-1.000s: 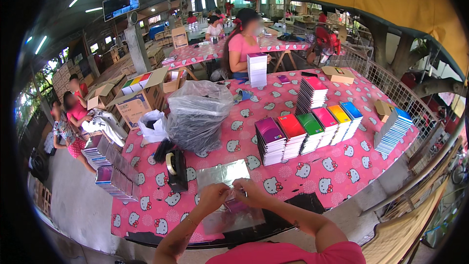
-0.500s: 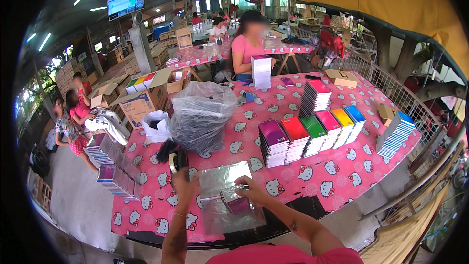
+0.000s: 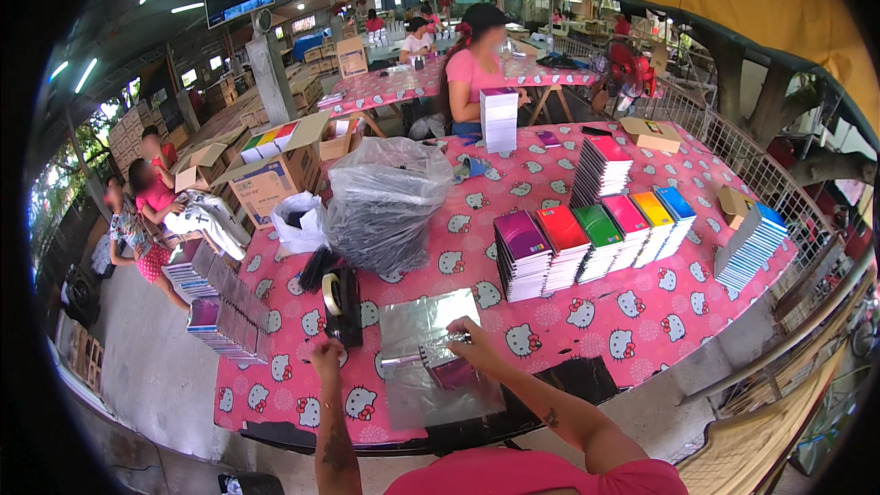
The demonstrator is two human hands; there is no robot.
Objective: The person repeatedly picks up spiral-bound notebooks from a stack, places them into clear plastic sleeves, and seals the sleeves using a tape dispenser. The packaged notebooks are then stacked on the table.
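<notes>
In front of me on the table lies a clear plastic bag [image 3: 417, 316], spread flat. A spiral notebook with a purple-red cover [image 3: 451, 373] shows in its lower part. My right hand [image 3: 473, 346] is over the notebook's upper right, its fingers pinched on the shiny plastic. Just left of the bag is my left hand [image 3: 327, 359], closed near the front end of a black tape dispenser [image 3: 344, 312]. Whatever its fingers hold is too small to make out. A pale roll of tape sits in the dispenser.
Notebook stacks in several colours [image 3: 596, 243] stand to the right, with a blue stack [image 3: 750, 243] beyond. A large plastic sack [image 3: 385, 206] and a white bag [image 3: 298, 223] are behind the dispenser. More notebooks [image 3: 225, 321] line the left edge. A co-worker [image 3: 472, 82] stands across the table.
My left hand has come away from the tape dispenser toward me, uncovering it. My right hand stays at the plastic over the notebook. The whole view has shifted slightly.
</notes>
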